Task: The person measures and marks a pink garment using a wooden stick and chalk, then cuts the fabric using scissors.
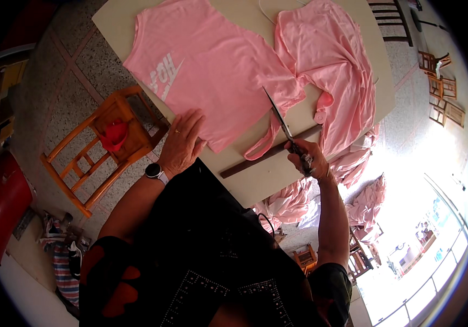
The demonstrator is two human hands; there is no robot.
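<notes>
A pink garment [212, 60] with a white print lies flat on the pale table [228, 155]. My left hand [184, 140] rests on its near left edge with the fingers stretched out flat. In my right hand [306, 158] is a pair of scissors [281, 119], the blades pointing up and left to the garment's right edge. Whether the blades touch the cloth I cannot tell. A narrow pink strip [265, 143] loops down beside the blades. Below the scissors lies a dark wooden stick [266, 155]. More pink cloth [332, 60] lies bunched to the right.
A wooden chair [108, 143] with a red item [115, 135] on its seat stands left of the table. Piles of pink cloth [367, 201] lie beyond the table's right and near edges. Several wooden chairs [442, 87] stand far right, and a striped bag [66, 267] lower left.
</notes>
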